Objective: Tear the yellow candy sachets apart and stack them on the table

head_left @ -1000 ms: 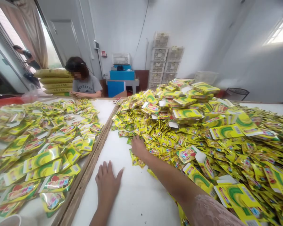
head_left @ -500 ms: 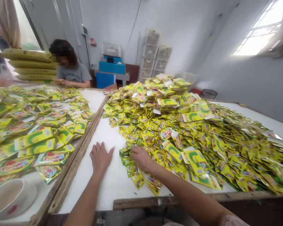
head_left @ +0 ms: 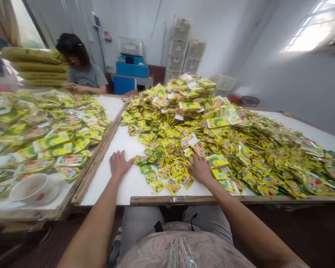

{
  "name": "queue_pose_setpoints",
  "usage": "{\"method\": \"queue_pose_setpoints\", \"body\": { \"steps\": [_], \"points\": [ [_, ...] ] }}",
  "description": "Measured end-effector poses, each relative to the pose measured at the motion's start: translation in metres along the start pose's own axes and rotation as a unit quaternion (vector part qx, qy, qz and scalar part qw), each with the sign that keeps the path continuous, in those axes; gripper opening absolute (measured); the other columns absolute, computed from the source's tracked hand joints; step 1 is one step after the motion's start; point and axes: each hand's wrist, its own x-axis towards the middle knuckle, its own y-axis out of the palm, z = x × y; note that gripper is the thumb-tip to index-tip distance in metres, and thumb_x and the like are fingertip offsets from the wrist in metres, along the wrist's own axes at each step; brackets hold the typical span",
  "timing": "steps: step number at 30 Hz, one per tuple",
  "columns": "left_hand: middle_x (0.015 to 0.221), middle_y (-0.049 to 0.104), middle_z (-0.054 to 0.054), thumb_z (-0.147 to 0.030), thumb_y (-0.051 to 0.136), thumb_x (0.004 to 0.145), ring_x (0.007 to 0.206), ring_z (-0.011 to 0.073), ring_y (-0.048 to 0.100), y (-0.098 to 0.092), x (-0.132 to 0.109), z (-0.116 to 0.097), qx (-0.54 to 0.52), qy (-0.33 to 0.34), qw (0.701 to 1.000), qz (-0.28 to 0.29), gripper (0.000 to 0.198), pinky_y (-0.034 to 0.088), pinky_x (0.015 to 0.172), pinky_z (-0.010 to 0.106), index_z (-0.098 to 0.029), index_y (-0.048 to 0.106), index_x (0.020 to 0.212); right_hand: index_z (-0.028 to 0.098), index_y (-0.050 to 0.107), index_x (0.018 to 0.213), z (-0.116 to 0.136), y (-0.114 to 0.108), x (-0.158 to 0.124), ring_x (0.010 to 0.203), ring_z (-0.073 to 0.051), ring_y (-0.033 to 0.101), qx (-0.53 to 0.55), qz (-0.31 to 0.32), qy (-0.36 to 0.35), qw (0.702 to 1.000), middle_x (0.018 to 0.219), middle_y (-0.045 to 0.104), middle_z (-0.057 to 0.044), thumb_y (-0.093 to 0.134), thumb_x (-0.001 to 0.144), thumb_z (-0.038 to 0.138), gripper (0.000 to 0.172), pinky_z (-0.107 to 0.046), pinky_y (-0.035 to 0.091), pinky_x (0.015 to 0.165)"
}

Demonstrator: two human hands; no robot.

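My left hand (head_left: 119,163) lies flat on the white tabletop with its fingers apart and nothing in it. Its thumb points at a small bunch of green-and-yellow packets (head_left: 146,160), touching or nearly touching their edge. On the near slope of a large heap of small yellow packets (head_left: 167,143), my right hand (head_left: 200,168) rests palm down with fingers stretched out. Its fingertips reach over the lower end of a flat yellow-and-green pack (head_left: 188,153); no grip on it shows. Several loose yellow packets (head_left: 172,186) lie between my hands near the table edge.
Larger flat packs (head_left: 190,106) top the heap. Wooden strips (head_left: 100,158) divide my table from the left one, where more packs (head_left: 53,140) and a cup (head_left: 30,188) stand. Across sits another person (head_left: 86,76) beside stacked sacks (head_left: 39,69). A wooden edge (head_left: 156,201) runs along the front.
My right hand has left the green-and-yellow packets and moved right onto the heap. My left hand stays on the tabletop. The view has tilted down, showing my lap.
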Motion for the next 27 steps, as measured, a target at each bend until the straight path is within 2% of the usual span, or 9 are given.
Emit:
{"method": "queue_pose_setpoints", "body": {
  "steps": [2, 5, 8, 10, 13, 16, 18, 22, 27],
  "points": [
    [0.14, 0.041, 0.017, -0.053, 0.062, 0.066, 0.134, 0.0332, 0.025, -0.003, -0.01, -0.004, -0.109, -0.023, 0.994, -0.003, 0.074, 0.014, 0.108, 0.046, -0.014, 0.05, 0.127, 0.015, 0.045, 0.125, -0.011, 0.008, -0.002, 0.105, -0.03, 0.051, 0.01, -0.017, -0.032, 0.999, 0.118, 0.059, -0.016, 0.048, 0.084, 0.035, 0.046, -0.041, 0.034, 0.084],
    [0.129, 0.054, 0.013, -0.047, 0.06, 0.07, 0.125, 0.0282, 0.042, -0.007, -0.035, -0.009, -0.233, -0.067, 0.97, -0.023, 0.059, 0.028, 0.103, 0.041, -0.018, 0.055, 0.121, 0.011, 0.048, 0.122, -0.011, 0.011, -0.009, 0.096, -0.029, 0.056, 0.063, -0.081, -0.04, 0.994, 0.103, 0.064, -0.017, 0.043, 0.085, 0.031, 0.042, -0.039, 0.036, 0.082],
    [0.117, 0.063, 0.011, -0.049, 0.046, 0.08, 0.11, 0.0233, 0.056, -0.013, -0.071, -0.019, -0.259, -0.078, 0.962, -0.038, 0.05, 0.041, 0.093, 0.036, -0.017, 0.058, 0.117, 0.009, 0.052, 0.117, 0.004, 0.001, -0.02, 0.095, -0.027, 0.057, 0.175, -0.146, -0.035, 0.973, 0.102, 0.064, -0.017, 0.038, 0.086, 0.027, 0.038, -0.038, 0.038, 0.083],
    [0.11, 0.066, 0.011, -0.051, 0.047, 0.079, 0.104, 0.0226, 0.059, -0.018, -0.097, -0.032, -0.294, -0.069, 0.953, -0.028, 0.049, 0.044, 0.089, 0.034, -0.015, 0.062, 0.11, 0.012, 0.051, 0.116, 0.024, -0.011, -0.031, 0.095, -0.025, 0.058, 0.296, -0.161, -0.033, 0.941, 0.107, 0.063, -0.015, 0.036, 0.087, 0.028, 0.036, -0.035, 0.042, 0.08],
    [0.105, 0.068, 0.011, -0.05, 0.06, 0.071, 0.099, 0.0232, 0.061, -0.025, -0.128, -0.057, -0.426, -0.048, 0.902, 0.057, 0.049, 0.047, 0.084, 0.034, -0.013, 0.064, 0.102, 0.017, 0.052, 0.111, 0.063, -0.027, -0.052, 0.084, -0.019, 0.062, 0.488, -0.057, -0.088, 0.867, 0.103, 0.065, -0.009, 0.037, 0.088, 0.033, 0.031, -0.028, 0.046, 0.067],
    [0.095, 0.07, 0.01, -0.046, 0.07, 0.063, 0.086, 0.0218, 0.065, -0.031, -0.141, -0.07, -0.559, -0.065, 0.818, 0.121, 0.051, 0.051, 0.076, 0.034, -0.012, 0.061, 0.101, 0.019, 0.058, 0.103, 0.09, -0.033, -0.064, 0.078, -0.016, 0.061, 0.526, 0.068, -0.219, 0.819, 0.093, 0.067, -0.004, 0.043, 0.087, 0.034, 0.027, -0.027, 0.046, 0.068],
    [0.084, 0.071, 0.008, -0.044, 0.073, 0.059, 0.076, 0.0198, 0.066, -0.033, -0.141, -0.068, -0.587, -0.091, 0.799, 0.093, 0.052, 0.052, 0.071, 0.032, -0.012, 0.059, 0.097, 0.018, 0.059, 0.105, 0.092, -0.029, -0.057, 0.083, -0.016, 0.06, 0.493, 0.068, -0.245, 0.832, 0.095, 0.067, -0.005, 0.041, 0.088, 0.027, 0.026, -0.028, 0.045, 0.075],
    [0.074, 0.069, 0.003, -0.044, 0.075, 0.057, 0.068, 0.0179, 0.066, -0.036, -0.137, -0.057, -0.584, -0.108, 0.803, 0.055, 0.051, 0.052, 0.065, 0.029, -0.013, 0.057, 0.093, 0.019, 0.063, 0.104, 0.075, -0.008, -0.016, 0.109, -0.023, 0.046, 0.341, 0.022, -0.278, 0.898, 0.114, 0.062, -0.008, 0.048, 0.075, 0.004, 0.035, -0.037, 0.034, 0.089],
    [0.071, 0.068, 0.002, -0.048, 0.072, 0.06, 0.066, 0.0187, 0.065, -0.035, -0.132, -0.057, -0.582, -0.118, 0.803, 0.048, 0.055, 0.051, 0.061, 0.029, -0.015, 0.058, 0.102, 0.018, 0.063, 0.067, 0.07, 0.011, 0.019, 0.103, -0.024, 0.046, 0.347, 0.025, -0.29, 0.892, 0.084, 0.066, -0.006, 0.057, 0.072, 0.008, 0.012, -0.04, 0.028, 0.089]
  ]
}}
